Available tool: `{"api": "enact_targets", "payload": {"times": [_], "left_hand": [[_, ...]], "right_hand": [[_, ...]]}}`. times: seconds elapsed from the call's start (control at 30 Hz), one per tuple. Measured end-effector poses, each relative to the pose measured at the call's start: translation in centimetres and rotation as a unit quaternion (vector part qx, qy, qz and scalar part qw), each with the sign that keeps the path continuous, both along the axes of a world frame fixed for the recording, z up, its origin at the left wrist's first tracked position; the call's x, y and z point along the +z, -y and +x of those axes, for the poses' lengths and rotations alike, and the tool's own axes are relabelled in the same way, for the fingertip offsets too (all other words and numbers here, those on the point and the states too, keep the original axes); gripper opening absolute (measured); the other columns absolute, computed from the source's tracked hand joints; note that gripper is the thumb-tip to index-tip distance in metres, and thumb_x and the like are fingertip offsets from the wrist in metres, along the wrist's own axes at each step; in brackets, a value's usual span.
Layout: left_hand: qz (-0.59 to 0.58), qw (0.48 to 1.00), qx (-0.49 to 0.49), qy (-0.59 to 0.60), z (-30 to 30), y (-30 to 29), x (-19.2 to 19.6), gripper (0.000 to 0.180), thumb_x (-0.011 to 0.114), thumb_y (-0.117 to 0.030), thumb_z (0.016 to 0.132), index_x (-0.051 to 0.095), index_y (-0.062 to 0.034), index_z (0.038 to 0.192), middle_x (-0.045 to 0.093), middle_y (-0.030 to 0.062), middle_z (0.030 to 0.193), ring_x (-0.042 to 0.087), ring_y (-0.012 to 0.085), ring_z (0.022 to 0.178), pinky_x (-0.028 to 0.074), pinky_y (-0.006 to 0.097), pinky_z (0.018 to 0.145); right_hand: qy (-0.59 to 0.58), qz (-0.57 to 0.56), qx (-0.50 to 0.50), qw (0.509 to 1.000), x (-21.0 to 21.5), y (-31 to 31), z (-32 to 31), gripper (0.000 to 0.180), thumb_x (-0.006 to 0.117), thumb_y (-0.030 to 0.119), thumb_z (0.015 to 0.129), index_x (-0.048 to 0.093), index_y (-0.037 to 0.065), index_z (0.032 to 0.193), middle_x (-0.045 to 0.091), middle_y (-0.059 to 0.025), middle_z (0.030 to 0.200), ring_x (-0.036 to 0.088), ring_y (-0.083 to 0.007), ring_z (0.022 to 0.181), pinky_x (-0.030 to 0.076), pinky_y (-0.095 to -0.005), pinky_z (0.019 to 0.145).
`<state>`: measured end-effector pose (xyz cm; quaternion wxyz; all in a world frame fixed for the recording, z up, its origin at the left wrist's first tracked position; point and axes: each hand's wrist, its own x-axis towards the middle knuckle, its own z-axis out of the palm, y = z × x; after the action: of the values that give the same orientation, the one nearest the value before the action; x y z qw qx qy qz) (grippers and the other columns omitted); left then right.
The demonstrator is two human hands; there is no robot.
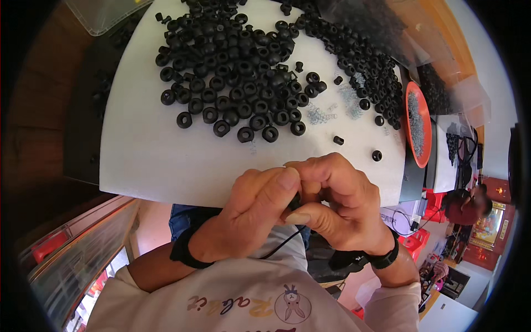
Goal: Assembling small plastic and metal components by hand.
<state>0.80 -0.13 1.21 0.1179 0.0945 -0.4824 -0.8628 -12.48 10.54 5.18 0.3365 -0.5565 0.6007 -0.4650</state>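
My left hand (257, 207) and my right hand (343, 205) meet just past the table's near edge. Fingertips and thumbs of both close around a small black plastic piece (295, 202), mostly hidden between them, so its exact shape cannot be made out. Beyond the hands spreads a big heap of black, ball-shaped cord lock shells (227, 83) with round holes. Closest to my right hand lie a single black ring-like piece (377, 156) and a small black cylinder (338, 140). Thin metal springs (319, 115) lie in loose clusters right of the heap.
A white table top (160, 160) carries everything. More small black pieces (376, 77) are piled along its right side. An orange bowl (412, 91) of springs stands at the right edge. A clear plastic tub (102, 16) sits far left. Another person (469, 207) is in the right background.
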Motion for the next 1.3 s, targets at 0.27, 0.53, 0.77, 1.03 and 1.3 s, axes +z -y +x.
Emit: {"api": "enact_targets", "payload": {"times": [0.27, 0.53, 0.77, 1.03, 1.3], "left_hand": [[-0.073, 0.997, -0.010, 0.032, -0.2, 0.0, 0.1, 0.046, 0.032, -0.037, 0.100, 0.053, -0.0011, 0.080, 0.049, 0.0028, 0.072, 0.040, 0.0073, 0.062, 0.032, 0.023, 0.055], [-0.002, 0.999, 0.013, -0.035, -0.7, -0.6, -1.0, 0.040, 0.033, -0.035, 0.102, 0.049, -0.0015, 0.088, 0.041, -0.0019, 0.064, 0.036, 0.0046, 0.059, 0.031, 0.021, 0.053], [0.070, 0.995, 0.002, -0.068, -0.9, -0.7, -0.9, 0.038, 0.036, -0.034, 0.102, 0.052, 0.0001, 0.096, 0.048, 0.0010, 0.071, 0.045, 0.0072, 0.066, 0.040, 0.022, 0.062], [0.032, 0.998, 0.006, -0.055, -0.7, -0.8, -0.6, 0.039, 0.036, -0.033, 0.102, 0.053, 0.0003, 0.094, 0.050, 0.0012, 0.073, 0.046, 0.0066, 0.067, 0.041, 0.022, 0.064], [-0.012, 0.999, 0.022, -0.034, -0.5, -1.1, -0.4, 0.040, 0.034, -0.034, 0.102, 0.053, -0.0012, 0.089, 0.048, -0.0007, 0.068, 0.043, 0.0054, 0.063, 0.038, 0.020, 0.059]], "right_hand": [[0.022, -0.018, -0.159, 0.987, 0.1, -1.3, 1.4, 0.037, 0.079, 0.008, 0.072, 0.057, 0.001, 0.102, 0.053, -0.0028, 0.064, 0.048, -0.0082, 0.053, 0.040, -0.0218, 0.049], [-0.214, -0.101, -0.093, 0.967, 1.4, -0.7, 0.9, 0.019, 0.072, 0.005, 0.077, 0.059, 0.000, 0.090, 0.056, -0.0062, 0.066, 0.061, -0.0159, 0.054, 0.046, -0.0268, 0.045], [-0.364, -0.116, -0.107, 0.918, 0.9, -1.3, 1.0, 0.021, 0.068, 0.001, 0.078, 0.057, -0.002, 0.095, 0.054, -0.0089, 0.068, 0.057, -0.0207, 0.049, 0.045, -0.0307, 0.042], [-0.403, -0.141, -0.112, 0.897, 0.6, -1.9, 1.5, 0.026, 0.070, 0.001, 0.076, 0.057, -0.004, 0.097, 0.054, -0.0087, 0.069, 0.055, -0.0200, 0.048, 0.043, -0.0300, 0.041], [-0.413, -0.152, -0.129, 0.889, 0.2, -2.4, 1.9, 0.030, 0.073, 0.001, 0.072, 0.058, -0.005, 0.097, 0.055, -0.0096, 0.070, 0.053, -0.0196, 0.047, 0.042, -0.0295, 0.040]]}}
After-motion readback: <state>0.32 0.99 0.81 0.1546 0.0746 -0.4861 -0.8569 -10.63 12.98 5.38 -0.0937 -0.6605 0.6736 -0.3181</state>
